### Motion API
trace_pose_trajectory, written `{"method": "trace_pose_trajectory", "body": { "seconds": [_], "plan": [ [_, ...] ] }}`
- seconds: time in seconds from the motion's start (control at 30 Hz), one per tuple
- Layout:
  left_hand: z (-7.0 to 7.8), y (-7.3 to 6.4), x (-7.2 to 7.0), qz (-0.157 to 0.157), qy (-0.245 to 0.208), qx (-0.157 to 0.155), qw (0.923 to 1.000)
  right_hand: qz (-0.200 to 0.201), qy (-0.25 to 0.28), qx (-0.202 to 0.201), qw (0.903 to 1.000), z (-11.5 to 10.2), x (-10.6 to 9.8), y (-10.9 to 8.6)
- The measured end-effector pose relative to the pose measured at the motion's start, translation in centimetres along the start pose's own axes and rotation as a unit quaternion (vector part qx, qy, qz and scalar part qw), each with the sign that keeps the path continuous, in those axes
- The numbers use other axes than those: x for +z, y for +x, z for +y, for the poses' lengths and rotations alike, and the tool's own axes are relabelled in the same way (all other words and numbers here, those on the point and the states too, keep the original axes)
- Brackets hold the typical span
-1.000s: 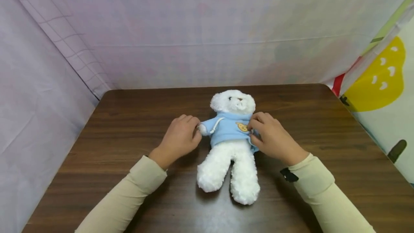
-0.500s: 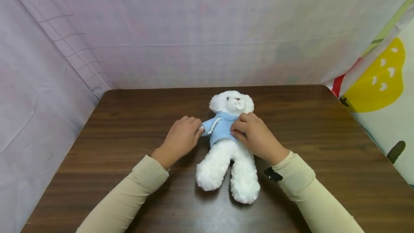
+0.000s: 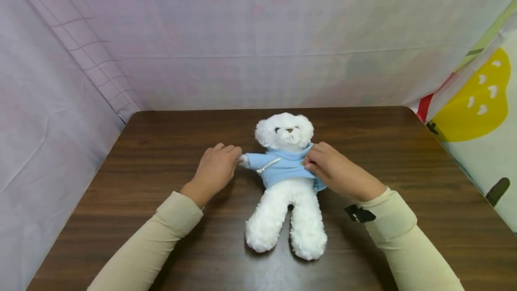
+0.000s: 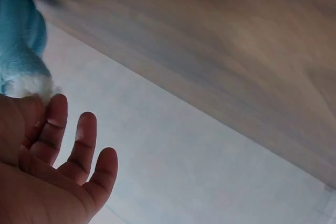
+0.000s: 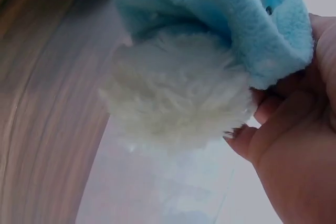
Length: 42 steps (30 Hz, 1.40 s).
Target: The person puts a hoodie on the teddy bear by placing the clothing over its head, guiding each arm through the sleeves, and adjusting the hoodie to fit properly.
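A white fluffy teddy bear (image 3: 284,131) lies on its back in the head view, its legs toward me. It wears a light blue hoodie (image 3: 280,172) with a white drawstring. My left hand (image 3: 216,169) pinches the tip of the bear's arm, which stretches out sideways; the left wrist view shows white paw fur (image 4: 32,85) at my thumb and forefinger. My right hand (image 3: 339,172) grips the hoodie's front on the other side, covering most of its bear patch. A fold of blue cloth (image 5: 281,51) lies in my right fingers in the right wrist view.
The brown wooden table (image 3: 161,147) carries the bear. Behind it hangs a pale curtain (image 3: 242,35), and another pale sheet (image 3: 48,147) hangs at the left. A printed cloth with a yellow shape (image 3: 480,102) is at the right.
My right hand first moved left over the hoodie's front, then back right, pulling its cloth. My left hand has drawn the bear's arm outward to the left. The bear's head shifted slightly left.
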<state>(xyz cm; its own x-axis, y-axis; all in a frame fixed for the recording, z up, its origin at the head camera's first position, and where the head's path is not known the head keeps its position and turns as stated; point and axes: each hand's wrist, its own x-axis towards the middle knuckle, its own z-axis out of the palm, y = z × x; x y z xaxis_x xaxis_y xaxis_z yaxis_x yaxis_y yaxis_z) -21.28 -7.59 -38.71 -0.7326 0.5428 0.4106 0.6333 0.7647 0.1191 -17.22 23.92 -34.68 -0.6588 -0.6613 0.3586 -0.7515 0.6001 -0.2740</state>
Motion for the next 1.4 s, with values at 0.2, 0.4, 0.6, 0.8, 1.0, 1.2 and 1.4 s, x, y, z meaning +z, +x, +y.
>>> {"method": "trace_pose_trajectory", "body": {
  "seconds": [0.2, 0.4, 0.6, 0.8, 1.0, 1.2, 1.4],
  "plan": [
    [-0.3, -0.2, -0.4, -0.037, -0.041, -0.025, 0.9981, 0.041, -0.01, -0.04, 0.9983, -0.3, 1.1, 0.7],
    [-0.3, -0.7, -0.6, -0.074, -0.08, -0.026, 0.9938, 0.061, 0.005, -0.027, 0.9978, -0.8, 1.2, 1.1],
    [-0.5, -1.2, -0.9, -0.066, -0.086, -0.034, 0.9935, 0.126, -0.017, 0.04, 0.9911, 0.2, -0.7, -0.4],
    [-0.7, -1.5, -1.5, -0.058, -0.1, -0.05, 0.992, 0.121, -0.042, 0.126, 0.9838, 1.2, -2.0, -2.7],
    [0.3, -0.7, -1.4, -0.042, -0.157, -0.038, 0.9859, 0.115, -0.025, 0.13, 0.9845, 0.5, -1.4, -2.3],
    [2.3, 0.4, -0.5, -0.073, -0.116, 0.009, 0.9906, 0.079, -0.005, 0.144, 0.9864, -0.6, -0.3, -1.2],
    [2.6, 0.6, 0.1, -0.033, -0.078, 0.026, 0.996, 0.052, -0.033, 0.163, 0.9847, -0.3, -0.4, -1.4]
  ]
}}
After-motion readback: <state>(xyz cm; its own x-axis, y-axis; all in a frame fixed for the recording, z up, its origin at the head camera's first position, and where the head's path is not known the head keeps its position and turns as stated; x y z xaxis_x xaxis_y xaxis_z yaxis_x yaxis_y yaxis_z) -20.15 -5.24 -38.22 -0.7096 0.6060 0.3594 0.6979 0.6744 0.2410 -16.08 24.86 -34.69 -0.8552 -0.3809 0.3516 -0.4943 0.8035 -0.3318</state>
